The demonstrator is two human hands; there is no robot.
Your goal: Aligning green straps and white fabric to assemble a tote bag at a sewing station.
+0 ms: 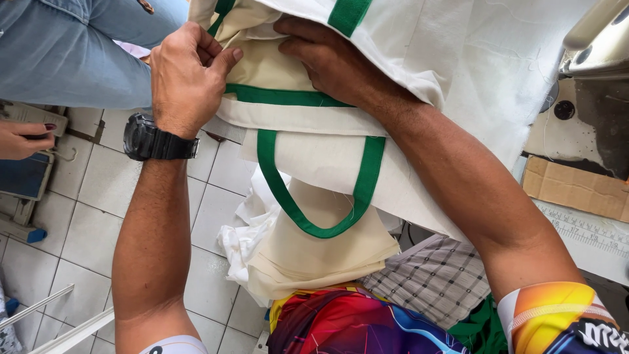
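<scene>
The cream cloth bag (314,154) with green trim sits right under both of my hands, hanging off the edge of the worktop (590,229) toward my lap. My left hand (187,75) is closed in a pinch, thumb against fingers, on the bag's upper edge, just beside the green band (282,97) that runs across the opening. A black wristwatch (154,139) sits on that wrist. My right hand (327,59) lies a short way to the right of the left one, fingers curled and pressed flat onto the cream cloth, partly tucked under a fold of white fabric (472,59); I cannot tell whether it grips anything. Below both hands the green loop handle (314,226) hangs down over a stack of cream pieces (314,262). Far to the left of my left hand, another person's hand (23,139) rests near a blue-jeaned leg (72,52), above the tiled floor (98,216).
</scene>
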